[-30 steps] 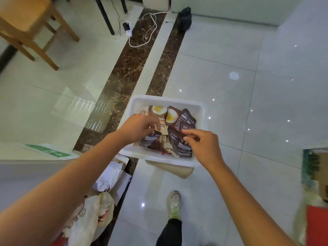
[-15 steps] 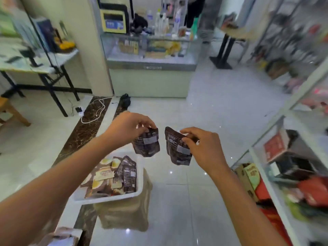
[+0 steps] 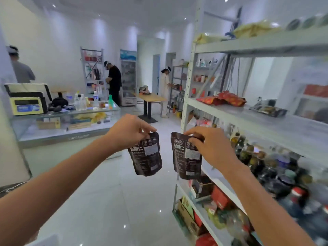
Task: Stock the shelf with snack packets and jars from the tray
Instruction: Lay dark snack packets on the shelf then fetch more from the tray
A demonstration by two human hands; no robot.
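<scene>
My left hand (image 3: 128, 131) pinches the top edge of a dark brown snack packet (image 3: 146, 156) that hangs below it at chest height. My right hand (image 3: 210, 146) pinches the top of a second dark brown packet (image 3: 186, 157), a little right of the first. Both packets hang in the air left of the white metal shelf unit (image 3: 257, 119), near its front corner post. The middle shelf holds red snack packets (image 3: 222, 99) and a dark packet (image 3: 268, 110). The shelf below holds several dark jars (image 3: 262, 164). The tray is out of view.
A glass counter (image 3: 65, 125) with a yellow device (image 3: 26, 105) and bottles stands at the left. Three other people stand at shelves farther back. A wooden table (image 3: 150, 98) stands behind. Glossy white floor (image 3: 115, 201) lies between counter and shelf. Lower shelves hold boxes (image 3: 220, 197).
My view has swung up from the tray on the floor to the shelf unit. Both hands lifted one dark packet each out of the tray and carried them rightward toward the shelf.
</scene>
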